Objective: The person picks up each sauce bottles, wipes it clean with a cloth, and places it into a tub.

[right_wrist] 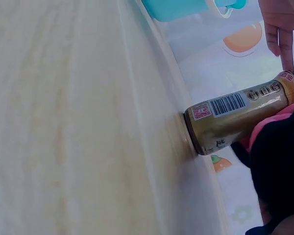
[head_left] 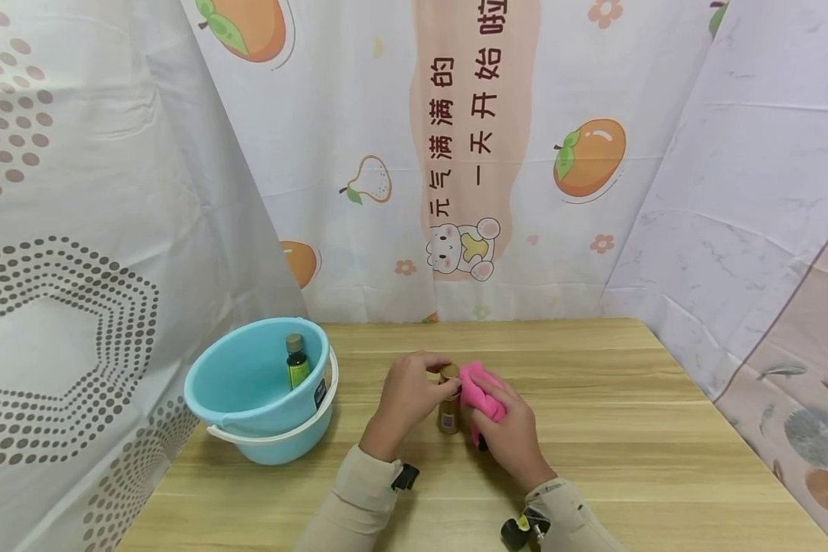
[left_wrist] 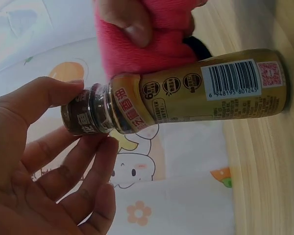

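A gold-brown sesame oil bottle (head_left: 448, 422) stands upright on the wooden table. My left hand (head_left: 407, 391) pinches its cap between thumb and fingers, which the left wrist view shows closely around the cap (left_wrist: 81, 112). A bunched pink cloth (head_left: 481, 399) is gripped in my right hand (head_left: 514, 437) and lies against the bottle's right side near the neck. In the left wrist view, the right thumb (left_wrist: 137, 32) presses into this cloth, and a black piece (left_wrist: 198, 47) shows at its lower edge. Barcode and red code square face the wrist cameras.
A light blue bucket (head_left: 248, 418) with a white handle (head_left: 276, 438) stands at the table's left. Inside it is a dark bottle (head_left: 297, 369) with a yellow-green label. Printed curtains (head_left: 359, 253) hang behind and beside the wooden table (head_left: 593, 399).
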A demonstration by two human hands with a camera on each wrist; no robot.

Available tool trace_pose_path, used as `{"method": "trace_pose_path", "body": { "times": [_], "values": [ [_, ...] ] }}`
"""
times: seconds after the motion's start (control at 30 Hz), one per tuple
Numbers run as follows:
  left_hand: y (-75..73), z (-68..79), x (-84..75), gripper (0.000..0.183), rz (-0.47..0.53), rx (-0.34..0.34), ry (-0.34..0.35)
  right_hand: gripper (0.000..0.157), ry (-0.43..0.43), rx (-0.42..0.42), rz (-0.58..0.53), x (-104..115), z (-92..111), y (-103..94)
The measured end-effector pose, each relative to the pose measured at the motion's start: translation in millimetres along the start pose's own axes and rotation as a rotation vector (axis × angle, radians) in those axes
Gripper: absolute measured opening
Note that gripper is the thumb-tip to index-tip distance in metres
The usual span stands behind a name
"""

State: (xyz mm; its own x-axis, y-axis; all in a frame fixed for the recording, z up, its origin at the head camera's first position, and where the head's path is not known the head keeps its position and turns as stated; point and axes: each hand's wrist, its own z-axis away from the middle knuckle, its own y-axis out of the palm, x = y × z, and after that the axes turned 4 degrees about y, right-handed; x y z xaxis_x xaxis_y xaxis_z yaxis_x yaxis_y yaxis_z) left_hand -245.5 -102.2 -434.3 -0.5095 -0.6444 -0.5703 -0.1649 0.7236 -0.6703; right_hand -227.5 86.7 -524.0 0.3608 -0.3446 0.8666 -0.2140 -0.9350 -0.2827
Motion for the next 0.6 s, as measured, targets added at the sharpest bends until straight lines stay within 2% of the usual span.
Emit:
{"method": "trace_pose_path", "body": {
  "times": [0.13,0.23,0.4,0.6],
  "values": [
    [0.4,-1.4,0.9,0.028,0.031,0.030,0.015,0.049,-0.064,-0.024,-0.070,0.7,0.3,-0.9],
    [0.3,-1.7,0.9,0.028,0.051,0.045,0.019,0.048,-0.065,-0.021,-0.083,1.0,0.3,-1.1],
    [-0.9,-1.1,0.3,0.031,0.066,0.057,0.013,0.047,-0.017,-0.002,-0.022,1.8,0.1,-1.2],
    [-1.6,-0.9,1.9,0.033,0.055,0.064,0.010,0.050,-0.059,0.019,0.070,1.5,-0.8,-3.1]
  ]
}}
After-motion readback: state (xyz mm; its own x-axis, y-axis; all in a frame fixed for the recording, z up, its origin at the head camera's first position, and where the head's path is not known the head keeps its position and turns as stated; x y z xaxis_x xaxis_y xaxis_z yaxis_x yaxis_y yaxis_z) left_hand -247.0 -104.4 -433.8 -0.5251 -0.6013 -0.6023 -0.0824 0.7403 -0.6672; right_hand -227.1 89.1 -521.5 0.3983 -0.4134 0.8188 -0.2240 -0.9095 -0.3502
